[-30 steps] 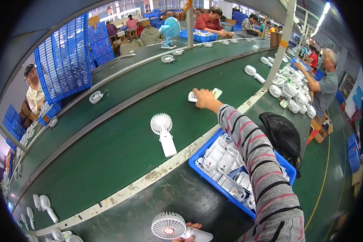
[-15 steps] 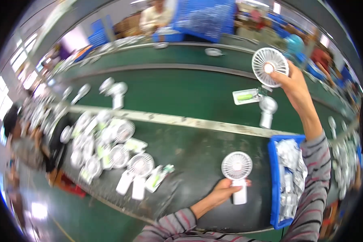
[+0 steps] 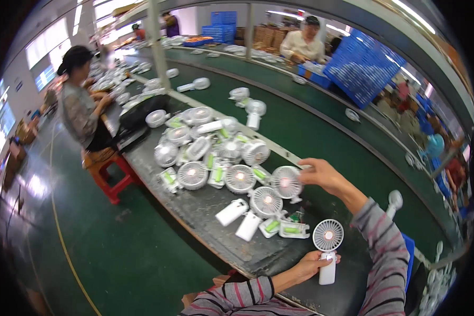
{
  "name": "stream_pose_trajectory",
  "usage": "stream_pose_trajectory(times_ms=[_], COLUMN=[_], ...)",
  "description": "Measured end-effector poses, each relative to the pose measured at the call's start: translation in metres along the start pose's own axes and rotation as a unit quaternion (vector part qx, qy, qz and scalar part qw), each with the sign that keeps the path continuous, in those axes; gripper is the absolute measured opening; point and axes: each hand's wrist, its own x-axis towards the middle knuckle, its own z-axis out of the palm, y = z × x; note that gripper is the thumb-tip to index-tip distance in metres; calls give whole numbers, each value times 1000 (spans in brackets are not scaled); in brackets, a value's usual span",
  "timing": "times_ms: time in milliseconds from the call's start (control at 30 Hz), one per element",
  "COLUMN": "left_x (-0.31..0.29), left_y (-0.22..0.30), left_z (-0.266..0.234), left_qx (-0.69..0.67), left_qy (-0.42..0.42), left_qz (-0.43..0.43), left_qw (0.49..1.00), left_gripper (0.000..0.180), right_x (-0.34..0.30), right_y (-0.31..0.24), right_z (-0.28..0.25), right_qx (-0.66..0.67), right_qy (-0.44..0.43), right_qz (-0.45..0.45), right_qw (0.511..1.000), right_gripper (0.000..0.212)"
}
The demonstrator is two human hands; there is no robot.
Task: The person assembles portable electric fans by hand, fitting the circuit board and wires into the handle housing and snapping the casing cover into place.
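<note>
My left hand (image 3: pixel 306 267) is closed round the white handle of a small handheld fan (image 3: pixel 328 235), which stands upright with its round grille on top. Over the right side of a pile, my right hand (image 3: pixel 329 178) has thumb and fingers apart, right beside the rim of a fan head (image 3: pixel 287 181). Whether the fingertips still touch that rim is hard to tell. Another fan head (image 3: pixel 266 201) lies just below it, next to loose white handle shells (image 3: pixel 247 226) and an opened handle part with a green cell (image 3: pixel 294 229).
More fan heads (image 3: pixel 192 175) heap up on the dark bench (image 3: pixel 210 221). Behind it runs a green conveyor (image 3: pixel 295 124) with a few fans (image 3: pixel 255 111). A blue bin (image 3: pixel 408 258) stands right of my arm. At left, a person (image 3: pixel 81 100) works near a red stool (image 3: pixel 116 176).
The view has swung left. My right hand has brought the fan head from the upper right down to the pile, and its fingers have parted. My left hand keeps its fan.
</note>
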Motion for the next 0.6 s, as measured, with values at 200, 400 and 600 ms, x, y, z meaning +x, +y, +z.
stream_pose_trajectory(times_ms=[200,400,600], left_x=[-55,-96,-100], left_y=[25,70,67], left_z=[-12,22,40], left_qx=[-59,-26,94], left_qy=[-39,-16,-8], left_qz=[125,243,286], left_qw=[990,970,954], left_gripper=[46,47,44], right_x=[-73,-157,-200], right_y=[-20,27,0], right_z=[19,61,112], right_qx=[-62,59,-44], right_qy=[113,119,21], right_qz=[-109,31,54], right_qw=[986,991,997], right_gripper=[36,21,22])
